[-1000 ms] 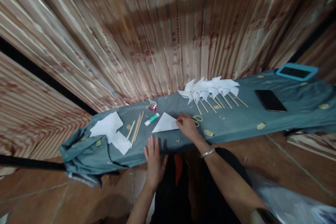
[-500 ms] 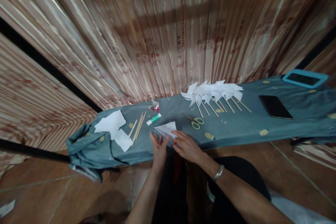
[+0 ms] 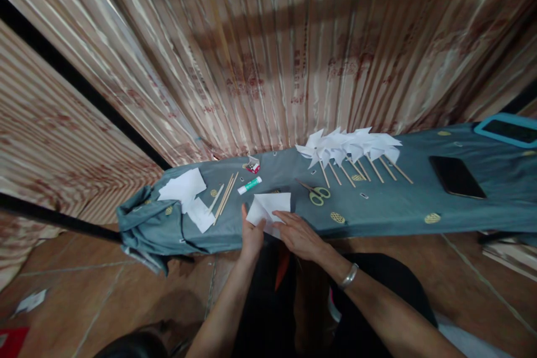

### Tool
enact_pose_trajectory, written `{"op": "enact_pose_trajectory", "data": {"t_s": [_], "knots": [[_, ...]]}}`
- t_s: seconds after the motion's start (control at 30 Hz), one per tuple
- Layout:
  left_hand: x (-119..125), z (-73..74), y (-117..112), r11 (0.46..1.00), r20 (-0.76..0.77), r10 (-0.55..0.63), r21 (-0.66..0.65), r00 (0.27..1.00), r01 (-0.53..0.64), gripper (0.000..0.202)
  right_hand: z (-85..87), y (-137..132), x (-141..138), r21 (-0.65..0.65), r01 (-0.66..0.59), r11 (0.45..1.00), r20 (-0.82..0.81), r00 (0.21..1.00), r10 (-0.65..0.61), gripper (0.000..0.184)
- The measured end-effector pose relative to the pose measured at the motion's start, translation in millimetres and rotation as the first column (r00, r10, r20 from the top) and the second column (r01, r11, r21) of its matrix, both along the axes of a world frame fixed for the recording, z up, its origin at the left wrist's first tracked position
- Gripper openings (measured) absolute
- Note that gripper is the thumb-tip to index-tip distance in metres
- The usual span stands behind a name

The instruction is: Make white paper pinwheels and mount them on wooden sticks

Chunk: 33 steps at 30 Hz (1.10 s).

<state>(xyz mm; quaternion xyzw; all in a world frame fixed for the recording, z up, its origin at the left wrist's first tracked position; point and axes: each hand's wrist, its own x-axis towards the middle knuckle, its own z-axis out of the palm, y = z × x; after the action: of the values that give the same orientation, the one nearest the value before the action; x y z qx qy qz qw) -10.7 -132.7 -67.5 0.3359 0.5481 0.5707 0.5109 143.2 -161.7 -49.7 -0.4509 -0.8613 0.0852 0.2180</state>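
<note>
Close to me, the person's left hand [image 3: 251,236] is closed on the left edge of a white folded paper sheet [image 3: 271,205], with the thumb up along its side. The right hand [image 3: 300,235], which has a silver bangle [image 3: 349,275] on its wrist, lays stretched fingers over the sheet's near corner. I cannot tell whether its thumb grips underneath. The sheet sits at the near edge of the long bench draped in grey-blue cloth [image 3: 386,212], just in front of the person and between the two hands.

Just beyond the sheet lie a white glue stick with a green cap [image 3: 249,185] and a pair of scissors with yellow-green handles [image 3: 314,194], one on each side. Further left, a few thin wooden sticks [image 3: 224,196] lie together, and beside them are loose white paper squares [image 3: 184,187], some overlapping. A small red-and-white packet [image 3: 253,167] sits near the back edge.

To the right, a row of white paper pinwheels on wooden sticks [image 3: 352,148] lies fanned along the bench. Well past them rests a flat black phone [image 3: 456,177], and at the far end a tablet in a blue case [image 3: 509,130]. A striped brown-and-cream curtain [image 3: 268,56] hangs behind it all.
</note>
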Motion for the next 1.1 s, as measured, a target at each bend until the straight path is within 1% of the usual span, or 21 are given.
{"op": "enact_pose_trajectory", "data": {"t_s": [0.1, 0.2, 0.23, 0.27, 0.3, 0.33, 0.37, 0.4, 0.43, 0.47, 0.5, 0.53, 0.57, 0.6, 0.63, 0.7, 0.77, 0.83, 0.9, 1.0, 1.1], "knots": [[-9, -3.3, 1, 0.999, 0.027, -0.015, -0.036, 1.0, 0.016, 0.098, -3.5, 7, 8, 0.061, 0.06, 0.996, 0.073, 0.995, -0.064, 0.038], [-19, -6.2, 0, 0.996, 0.027, -0.07, -0.06, 0.997, 0.071, 0.103, -5.7, 12, 14, 0.137, 0.043, 0.99, 0.128, 0.99, -0.061, 0.034], [-23, -6.2, -1, 0.996, -0.016, -0.075, -0.058, 0.997, 0.074, 0.105, -6.0, 13, 15, 0.155, 0.031, 0.987, 0.14, 0.989, -0.053, 0.031], [-27, -5.3, -3, 0.997, -0.093, -0.071, -0.037, 0.993, 0.068, 0.106, -6.2, 14, 15, 0.169, 0.024, 0.985, 0.15, 0.987, -0.05, 0.028], [-31, -3.4, -5, 0.998, -0.213, -0.059, 0.012, 0.975, 0.063, 0.105, -6.3, 14, 14, 0.181, 0.024, 0.983, 0.16, 0.986, -0.053, 0.025], [-35, -0.5, -7, 0.994, -0.365, -0.037, 0.085, 0.93, 0.073, 0.101, -6.3, 14, 14, 0.189, 0.027, 0.982, 0.171, 0.983, -0.06, 0.023], [-39, 3.2, -11, 0.978, -0.535, -0.016, 0.169, 0.845, 0.125, 0.095, -6.3, 14, 13, 0.195, 0.033, 0.98, 0.18, 0.981, -0.069, 0.022], [-43, 7.5, -14, 0.945, -0.703, 0.01, 0.239, 0.711, 0.223, 0.085, -6.1, 14, 12, 0.199, 0.04, 0.979, 0.188, 0.979, -0.078, 0.022], [-46, 12.1, -18, 0.901, -0.835, 0.026, 0.258, 0.549, 0.349, 0.074, -5.7, 14, 11, 0.199, 0.047, 0.979, 0.194, 0.977, -0.086, 0.022], [-47, 16.6, -22, 0.848, -0.925, 0.019, 0.216, 0.379, 0.484, 0.067, -5.3, 13, 11, 0.196, 0.054, 0.979, 0.199, 0.975, -0.093, 0.023], [-48, 20.6, -26, 0.794, -0.974, 0.014, 0.149, 0.228, 0.589, 0.065, -4.8, 13, 10, 0.19, 0.061, 0.98, 0.203, 0.974, -0.1, 0.023], [-48, 23.9, -29, 0.749, -0.995, -0.002, 0.065, 0.1, 0.66, 0.066, -4.4, 12, 9, 0.181, 0.068, 0.981, 0.207, 0.973, -0.105, 0.024], [-48, 26.3, -31, 0.717, -1.0, -0.014, -0.002, 0.012, 0.697, 0.065, -4.1, 12, 9, 0.17, 0.073, 0.983, 0.208, 0.972, -0.108, 0.024], [-47, 27.6, -33, 0.701, -0.999, -0.025, -0.046, -0.039, 0.711, 0.064, -3.9, 12, 9, 0.155, 0.076, 0.985, 0.206, 0.973, -0.107, 0.024], [-47, 28.0, -34, 0.698, -0.998, -0.038, -0.068, -0.058, 0.713, 0.061, -4.1, 11, 9, 0.137, 0.073, 0.988, 0.201, 0.974, -0.1, 0.025], [-48, 26.1, -34, 0.708, -0.998, -0.059, -0.062, -0.029, 0.703, 0.048, -5.4, 11, 11, 0.09, 0.054, 0.994, 0.174, 0.982, -0.069, 0.027], [-51, 21.5, -32, 0.719, -0.996, -0.084, -0.037, 0.035, 0.694, 0.037, -7.3, 13, 15, 0.028, 0.032, 0.999, 0.109, 0.993, -0.035, 0.029], [-55, 16.1, -31, 0.735, -0.988, -0.11, -0.01, 0.105, 0.678, 0.032, -8.9, 15, 20, -0.05, 0.009, 0.999, 0.002, 1.0, -0.009, 0.029], [-59, 11.3, -30, 0.763, -0.976, -0.133, 0.011, 0.173, 0.647, 0.029, -9.1, 19, 25, -0.141, -0.015, 0.99, -0.115, 0.993, -0.001, 0.025], [-61, 6.2, -25, 0.81, -0.959, -0.152, 0.019, 0.241, 0.586, 0.025, -8.0, 25, 29, -0.282, -0.008, 0.959, -0.223, 0.973, -0.058, 0.02], [-63, 1.5, -15, 0.852, -0.95, -0.153, 0.013, 0.273, 0.524, 0.023, -8.1, 32, 30, -0.372, 0.075, 0.925, -0.244, 0.954, -0.176, 0.023]]}}
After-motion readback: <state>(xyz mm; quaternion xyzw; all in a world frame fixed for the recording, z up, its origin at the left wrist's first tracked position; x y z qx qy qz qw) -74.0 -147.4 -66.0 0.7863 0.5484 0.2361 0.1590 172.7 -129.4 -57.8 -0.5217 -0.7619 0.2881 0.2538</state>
